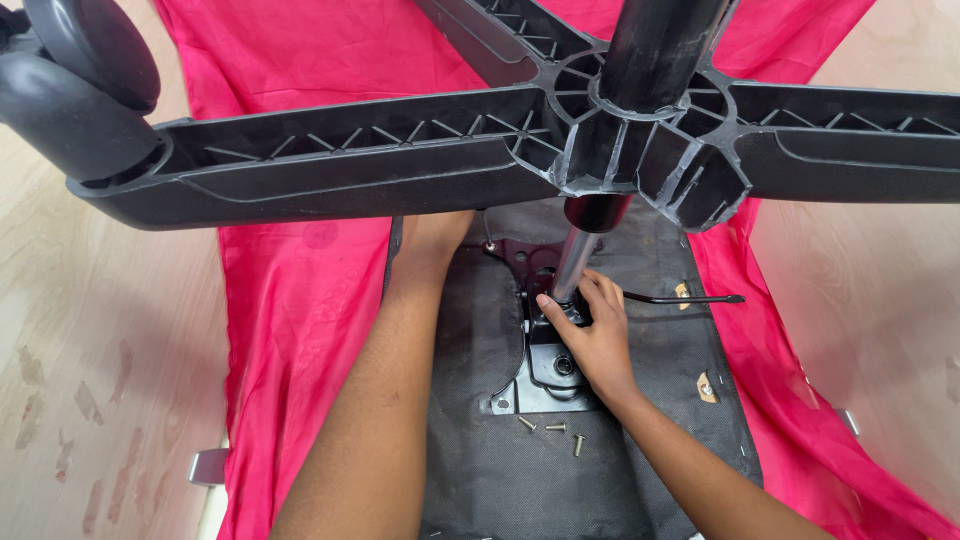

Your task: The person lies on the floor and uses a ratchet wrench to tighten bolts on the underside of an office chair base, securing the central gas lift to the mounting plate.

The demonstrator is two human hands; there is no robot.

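Note:
An office chair lies upside down on a red cloth (300, 320). Its black star base (420, 150) fills the top of the view, with a caster (80, 80) at the far left. A silver gas cylinder (574, 262) runs from the base hub down to the black metal seat plate (545, 385) on the grey seat underside (480, 340). My right hand (592, 335) wraps around the cylinder's lower end where it meets the plate. My left hand (432, 240) reaches under a base arm; its fingers are hidden. Three loose screws (553, 432) lie below the plate.
A thin black lever (685, 298) sticks out to the right from the mechanism. The cloth lies on a pale wooden floor (100, 380). Grey armrest tips (208, 466) show at the seat's left and right edges.

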